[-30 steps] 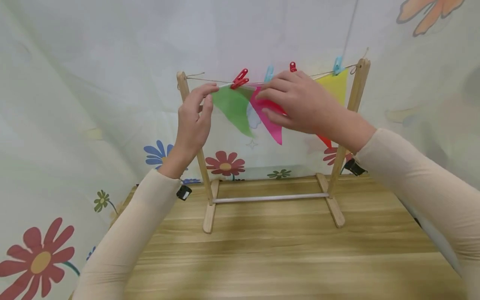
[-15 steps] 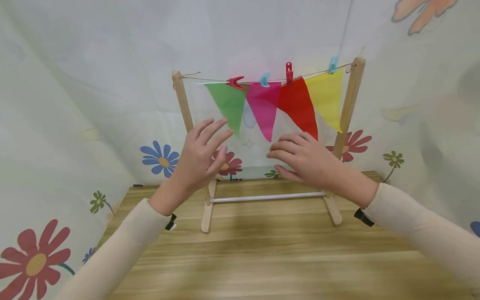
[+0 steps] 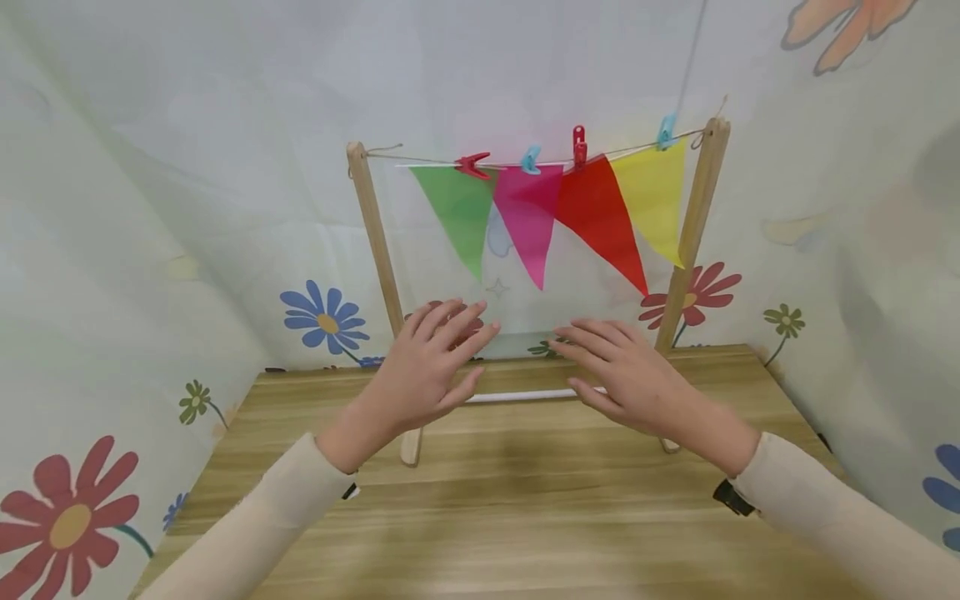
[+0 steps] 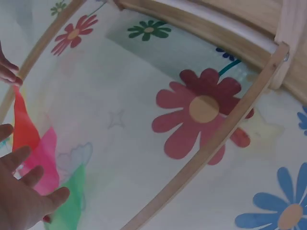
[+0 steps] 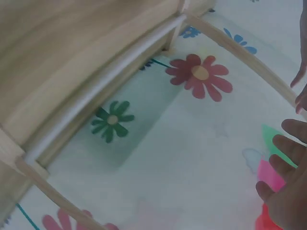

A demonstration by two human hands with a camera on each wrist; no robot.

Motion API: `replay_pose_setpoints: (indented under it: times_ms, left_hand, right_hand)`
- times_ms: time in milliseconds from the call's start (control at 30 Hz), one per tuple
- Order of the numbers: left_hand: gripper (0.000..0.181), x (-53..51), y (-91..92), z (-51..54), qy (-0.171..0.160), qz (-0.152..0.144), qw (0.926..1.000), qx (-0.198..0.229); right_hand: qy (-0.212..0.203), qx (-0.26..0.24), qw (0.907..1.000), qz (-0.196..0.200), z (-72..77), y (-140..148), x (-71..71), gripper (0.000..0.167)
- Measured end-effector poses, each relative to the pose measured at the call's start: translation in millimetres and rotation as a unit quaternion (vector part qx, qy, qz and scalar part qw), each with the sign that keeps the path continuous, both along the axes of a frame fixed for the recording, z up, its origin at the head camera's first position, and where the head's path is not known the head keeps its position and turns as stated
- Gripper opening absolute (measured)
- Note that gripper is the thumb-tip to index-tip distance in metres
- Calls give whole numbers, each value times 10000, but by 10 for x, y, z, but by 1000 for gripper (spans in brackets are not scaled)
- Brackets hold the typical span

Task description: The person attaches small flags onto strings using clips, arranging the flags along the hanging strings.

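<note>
Four-sided no more than a simple frame, a wooden stand (image 3: 375,242) carries a string (image 3: 506,162) between its two posts. From it hang a green pennant (image 3: 459,208), a pink pennant (image 3: 531,217), a red pennant (image 3: 603,212) and a yellow pennant (image 3: 656,196). Red clips (image 3: 472,165) and light blue clips (image 3: 530,159) pin them along the string. My left hand (image 3: 423,367) hovers below the green pennant, fingers spread, holding nothing. Below the red pennant, my right hand (image 3: 637,379) hovers with its fingers extended and holds nothing. Both hands partly cover the stand's base.
A white crossbar (image 3: 525,396) joins the stand's feet low down. The stand rests on a wood-grain table (image 3: 510,500). Behind it hangs a pale backdrop (image 3: 225,167) printed with flowers.
Both hands have left the string and pennants and moved down in front of the stand. The left red clip and the red pennant have shifted in angle; the pennants now hang uncovered.
</note>
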State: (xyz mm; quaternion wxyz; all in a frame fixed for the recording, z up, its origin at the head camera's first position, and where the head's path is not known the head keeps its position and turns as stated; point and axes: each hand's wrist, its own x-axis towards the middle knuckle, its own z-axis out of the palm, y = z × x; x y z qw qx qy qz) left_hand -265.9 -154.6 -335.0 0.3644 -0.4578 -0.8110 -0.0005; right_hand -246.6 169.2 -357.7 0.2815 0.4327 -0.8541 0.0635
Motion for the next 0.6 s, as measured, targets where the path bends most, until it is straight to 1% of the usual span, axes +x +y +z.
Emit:
replay_pose_setpoints:
  times_ms: [100,167,233,367,500,600]
  left_hand:
    - [56,22,-9,-117,-206,72,9996,-179]
    - [61,24,-8,-190,-360,144,9987,-328]
    - [64,25,4,-250,-509,228,9974,-456]
    - [60,42,24,-376,-808,459,9939,-598]
    - [62,85,23,-542,-1000,700,9904,-649]
    - [65,113,37,-652,-997,828,9890,-710]
  right_hand:
    - [-170,-25,9998,-86,-155,31,48,64]
    - [-317,-42,9993,-168,-238,49,83,63]
    - [-504,-72,9984,-255,-296,66,115,61]
    - [-886,-49,9954,-374,-367,68,138,64]
    - [-990,115,9942,-392,-437,21,136,66]
    - [-913,240,9948,-374,-504,-10,145,67]
